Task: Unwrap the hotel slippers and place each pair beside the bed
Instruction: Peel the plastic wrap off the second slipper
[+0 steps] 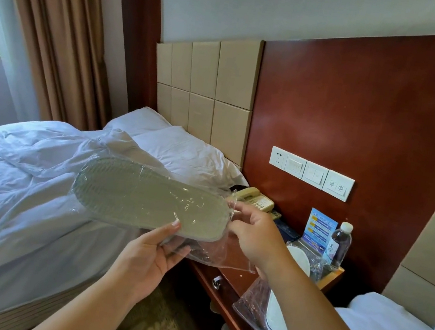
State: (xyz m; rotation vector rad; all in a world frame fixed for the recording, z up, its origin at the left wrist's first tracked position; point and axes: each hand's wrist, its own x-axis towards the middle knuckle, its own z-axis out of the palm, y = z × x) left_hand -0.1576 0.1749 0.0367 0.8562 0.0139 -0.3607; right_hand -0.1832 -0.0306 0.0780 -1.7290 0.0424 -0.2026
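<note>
I hold a pack of slippers (149,199) up in front of me, sole side up, still in its clear bag (214,252). My left hand (151,256) is under the near end. The thumb sits on top of the sole and the other fingers curl below, so they pinch the pack. My right hand (253,235) is at the far right end, where the bag hangs loose. Its fingers look closed on the thin plastic, but they are partly hidden, so I am not sure how tight they are.

I think this is the unwrap step for this pair. The slippers are still inside the bag, and nothing has been put down by the bed (24,186) yet.

Next I need to find the open end of the bag with my right fingers and pull it away, while my left fingers keep hold of the slippers. The plastic is thin and slippery, so a small, firm pinch should work best.

More slippers (275,317) in plastic wait below my right arm, at the edge of the desk (330,280). Another pack (299,259) lies past my right hand, near a bottle (339,245).
</note>
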